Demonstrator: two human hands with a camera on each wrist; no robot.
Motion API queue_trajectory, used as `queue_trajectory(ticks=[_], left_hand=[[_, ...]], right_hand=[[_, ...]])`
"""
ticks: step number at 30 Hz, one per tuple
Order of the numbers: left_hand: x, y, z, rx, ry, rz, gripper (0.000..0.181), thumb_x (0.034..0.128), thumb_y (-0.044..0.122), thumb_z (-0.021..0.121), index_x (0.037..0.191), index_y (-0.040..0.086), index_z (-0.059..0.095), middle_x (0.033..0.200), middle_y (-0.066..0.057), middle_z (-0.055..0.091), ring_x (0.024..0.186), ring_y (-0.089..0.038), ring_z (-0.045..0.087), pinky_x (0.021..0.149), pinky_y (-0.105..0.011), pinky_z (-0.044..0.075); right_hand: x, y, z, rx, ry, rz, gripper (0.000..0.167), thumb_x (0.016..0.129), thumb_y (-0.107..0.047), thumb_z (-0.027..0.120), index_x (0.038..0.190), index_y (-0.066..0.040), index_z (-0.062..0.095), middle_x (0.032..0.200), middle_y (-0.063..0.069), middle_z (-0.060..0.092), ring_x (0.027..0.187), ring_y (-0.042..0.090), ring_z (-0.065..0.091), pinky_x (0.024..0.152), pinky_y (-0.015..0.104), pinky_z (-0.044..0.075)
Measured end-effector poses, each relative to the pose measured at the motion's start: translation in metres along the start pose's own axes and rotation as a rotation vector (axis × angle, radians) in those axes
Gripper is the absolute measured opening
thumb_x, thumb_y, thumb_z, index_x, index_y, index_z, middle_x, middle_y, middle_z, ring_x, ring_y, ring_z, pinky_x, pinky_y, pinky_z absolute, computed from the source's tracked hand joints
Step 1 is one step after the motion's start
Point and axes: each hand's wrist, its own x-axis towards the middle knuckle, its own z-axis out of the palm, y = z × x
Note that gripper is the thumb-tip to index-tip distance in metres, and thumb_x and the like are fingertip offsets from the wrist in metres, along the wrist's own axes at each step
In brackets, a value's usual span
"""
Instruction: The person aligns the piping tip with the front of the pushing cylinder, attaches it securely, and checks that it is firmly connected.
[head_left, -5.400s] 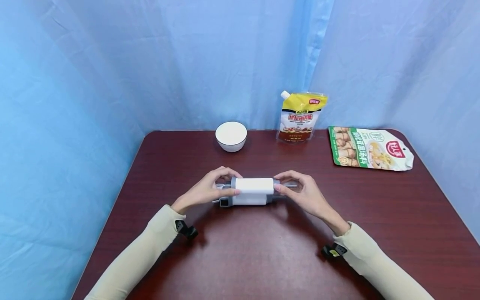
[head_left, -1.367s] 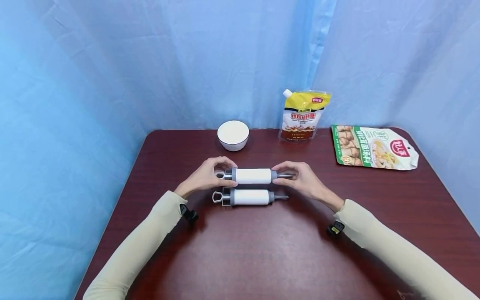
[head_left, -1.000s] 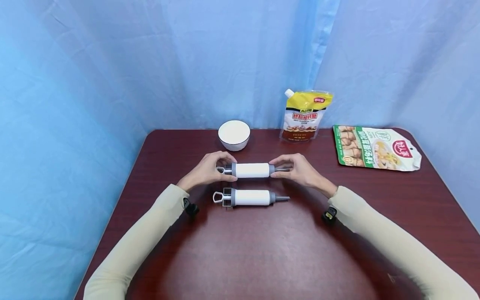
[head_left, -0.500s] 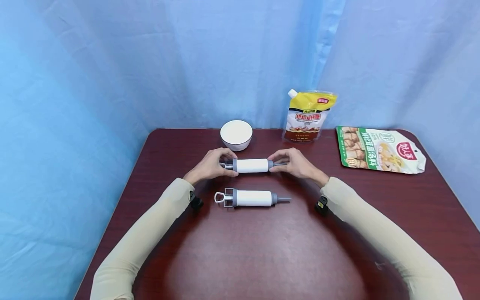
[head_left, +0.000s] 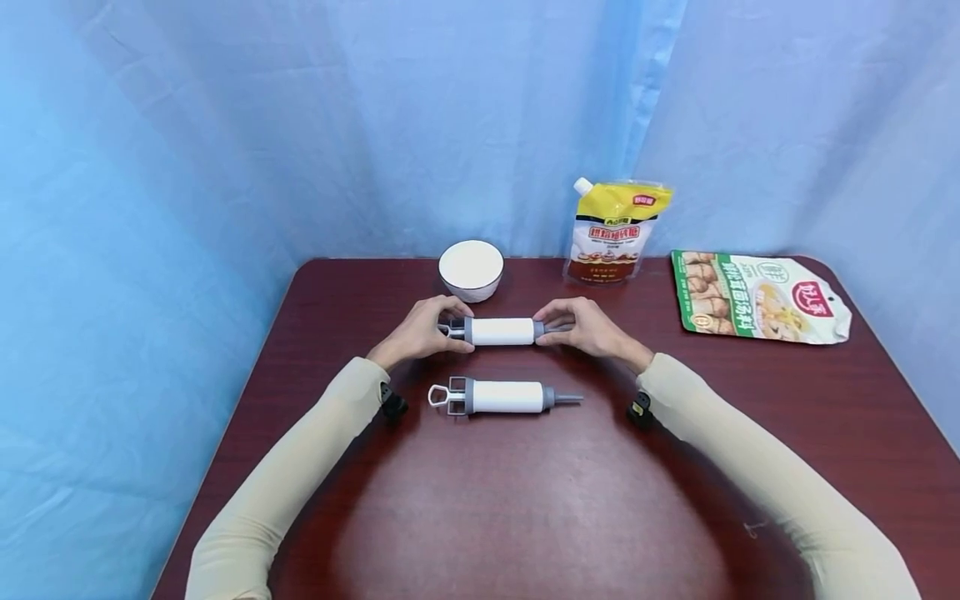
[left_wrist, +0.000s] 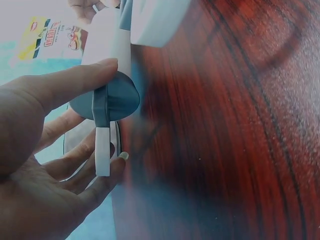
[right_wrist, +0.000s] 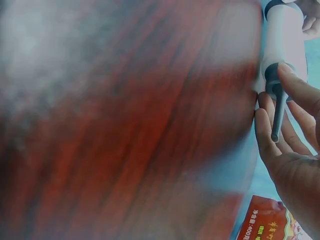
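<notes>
Two large syringes with white barrels, grey end caps, a ring-ended plunger at the left and a thin grey nozzle at the right lie parallel. My left hand [head_left: 422, 331] grips the plunger end of the far syringe [head_left: 502, 332], thumb on the near side. My right hand [head_left: 592, 329] pinches the nozzle end; the grey nozzle [right_wrist: 280, 117] points in towards the palm in the right wrist view. The near syringe [head_left: 508, 397] rests on the table, untouched. Whether the held syringe touches the table is hard to tell.
A white bowl [head_left: 471, 287] stands just behind the held syringe. Further right along the back edge are a standing spouted pouch [head_left: 611, 233] and a flat green-and-white packet [head_left: 761, 297]. Blue curtains [head_left: 480, 117] hang around the dark red table [head_left: 525, 508].
Both hands have carried the far syringe away from me, from partly over the near syringe to a spot well behind it. Over the last half second they hardly move.
</notes>
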Motion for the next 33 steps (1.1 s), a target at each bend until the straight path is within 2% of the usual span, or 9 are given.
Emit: queue_trajectory(ticks=[5,13,17,22,28,33], left_hand=[[-0.002,-0.002,0.000,-0.006,0.008,-0.008,0.050,0.0791,0.024,0.093,0.122,0.014,0.070,0.125,-0.011,0.069,0.122,-0.029,0.064,0.108,-0.047,0.050],[-0.002,-0.003,-0.002,-0.008,0.010,0.006,0.053,0.0777,0.024,0.094,0.124,0.012,0.070,0.124,-0.011,0.069,0.120,-0.029,0.064,0.108,-0.047,0.050],[-0.003,-0.003,-0.006,-0.012,0.019,0.025,0.058,0.0769,0.024,0.094,0.127,0.010,0.069,0.125,-0.013,0.068,0.121,-0.030,0.064,0.109,-0.047,0.050],[-0.007,-0.006,-0.011,-0.035,0.037,0.011,0.062,0.0780,0.025,0.094,0.132,0.008,0.068,0.131,-0.016,0.065,0.125,-0.032,0.061,0.110,-0.048,0.050],[-0.018,-0.008,-0.011,-0.065,0.115,0.030,0.057,0.0847,0.027,0.089,0.134,0.007,0.067,0.133,-0.016,0.064,0.129,-0.034,0.059,0.112,-0.050,0.050],[-0.036,-0.006,-0.008,0.027,0.216,0.031,0.055,0.0943,0.034,0.079,0.141,0.012,0.062,0.148,-0.014,0.056,0.142,-0.036,0.049,0.121,-0.056,0.036]], right_hand=[[0.002,0.000,0.003,0.015,-0.010,0.003,0.033,0.088,-0.012,0.085,0.118,-0.005,0.073,0.117,0.017,0.076,0.109,0.029,0.076,0.096,0.037,0.061],[0.001,-0.003,0.002,0.018,-0.003,0.004,0.038,0.086,-0.010,0.086,0.120,-0.004,0.072,0.118,0.018,0.075,0.109,0.031,0.076,0.095,0.035,0.062],[0.000,-0.004,0.000,0.010,0.005,-0.002,0.042,0.085,-0.009,0.087,0.123,-0.003,0.070,0.121,0.018,0.074,0.111,0.032,0.075,0.096,0.039,0.061],[-0.004,-0.004,-0.004,-0.045,0.023,-0.022,0.046,0.085,-0.014,0.088,0.126,-0.003,0.069,0.126,0.016,0.072,0.116,0.031,0.073,0.100,0.045,0.059],[-0.022,-0.009,-0.011,-0.122,0.058,-0.033,0.051,0.090,-0.030,0.084,0.132,-0.007,0.066,0.130,0.012,0.071,0.123,0.029,0.069,0.106,0.050,0.055],[-0.045,-0.019,-0.017,-0.208,0.097,-0.034,0.056,0.095,-0.045,0.076,0.138,-0.011,0.063,0.137,0.007,0.068,0.131,0.029,0.063,0.111,0.053,0.050]])
